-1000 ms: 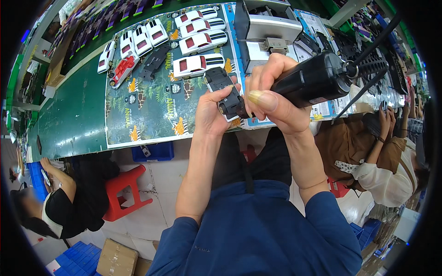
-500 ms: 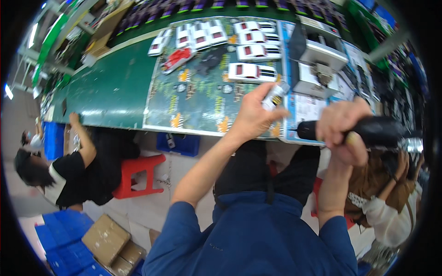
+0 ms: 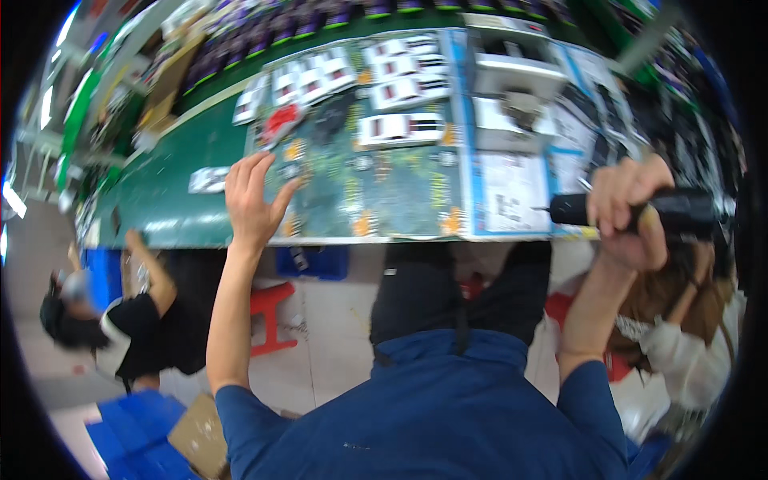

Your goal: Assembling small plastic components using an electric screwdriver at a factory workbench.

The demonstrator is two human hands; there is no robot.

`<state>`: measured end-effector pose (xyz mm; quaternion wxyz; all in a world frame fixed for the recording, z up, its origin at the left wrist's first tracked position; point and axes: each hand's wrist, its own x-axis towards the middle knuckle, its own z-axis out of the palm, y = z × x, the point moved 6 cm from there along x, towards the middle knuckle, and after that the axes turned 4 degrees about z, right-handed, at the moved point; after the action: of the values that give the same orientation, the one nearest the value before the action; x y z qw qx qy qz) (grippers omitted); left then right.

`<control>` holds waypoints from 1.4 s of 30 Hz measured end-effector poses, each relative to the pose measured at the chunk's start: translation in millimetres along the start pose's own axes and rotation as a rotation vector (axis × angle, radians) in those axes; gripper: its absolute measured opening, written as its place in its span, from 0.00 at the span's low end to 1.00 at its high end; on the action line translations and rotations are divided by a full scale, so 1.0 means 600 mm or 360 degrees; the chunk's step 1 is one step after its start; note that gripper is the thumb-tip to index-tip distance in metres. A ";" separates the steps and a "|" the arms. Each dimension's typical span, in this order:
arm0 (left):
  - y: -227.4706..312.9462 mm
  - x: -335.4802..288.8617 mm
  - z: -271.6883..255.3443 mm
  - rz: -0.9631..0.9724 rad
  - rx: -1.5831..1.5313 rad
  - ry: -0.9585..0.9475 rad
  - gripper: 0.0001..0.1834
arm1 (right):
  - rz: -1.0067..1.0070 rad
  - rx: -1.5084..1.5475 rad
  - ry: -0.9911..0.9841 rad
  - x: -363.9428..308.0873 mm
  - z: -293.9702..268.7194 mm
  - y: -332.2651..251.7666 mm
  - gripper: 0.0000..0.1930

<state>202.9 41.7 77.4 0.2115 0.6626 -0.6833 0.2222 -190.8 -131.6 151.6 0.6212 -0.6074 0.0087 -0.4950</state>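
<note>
My right hand [image 3: 628,212] is closed around a black electric screwdriver [image 3: 684,214], its thin bit pointing left over the table's front edge. At the left border of the patterned mat [image 3: 324,216], my left hand [image 3: 254,200] is open with fingers spread, holding nothing. A small white toy car [image 3: 210,180] lies on the green tabletop just left of those fingers. Beyond the hand are a red toy car part [image 3: 282,122] and a dark car-shaped piece [image 3: 333,118]. White toy cars stand in groups farther back, the closest being one white car [image 3: 400,129] lying crosswise.
A white and grey fixture [image 3: 516,120] stands on paper sheets right of the mat. Purple and black items [image 3: 320,18] line the table's back. One person [image 3: 120,320] sits at the left, another [image 3: 680,344] at the right. Below the table is a blue bin [image 3: 324,264].
My left hand has swung left across the mat and let go of the white toy car, which now lies on the green tabletop. The screwdriver has shifted slightly right with my right hand.
</note>
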 end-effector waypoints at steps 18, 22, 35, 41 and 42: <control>0.599 0.395 0.393 -0.0198 -0.1097 -0.0949 0.30 | -0.0103 -0.0070 -0.0110 -0.108 -0.099 -0.209 0.19; 0.594 0.376 0.412 -0.0457 -0.1516 -0.0968 0.23 | -0.0117 -0.0114 0.0013 -0.115 -0.109 -0.207 0.19; 0.400 0.153 0.148 -0.1392 -0.3299 -0.0127 0.17 | -0.0377 0.0082 0.0307 -0.003 -0.069 -0.092 0.04; 0.334 0.060 0.209 -0.1615 -0.3147 -0.0071 0.14 | -0.0451 -0.0365 0.0449 0.103 -0.032 0.027 0.05; 0.332 0.058 0.212 -0.1564 -0.3109 -0.0040 0.14 | -0.0547 -0.0504 0.0495 0.112 -0.029 0.038 0.07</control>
<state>3.3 -55.9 -10.3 0.7046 0.4115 -0.2279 -0.5313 -153.5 -191.6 169.2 0.4166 -0.6063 0.0780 -0.6729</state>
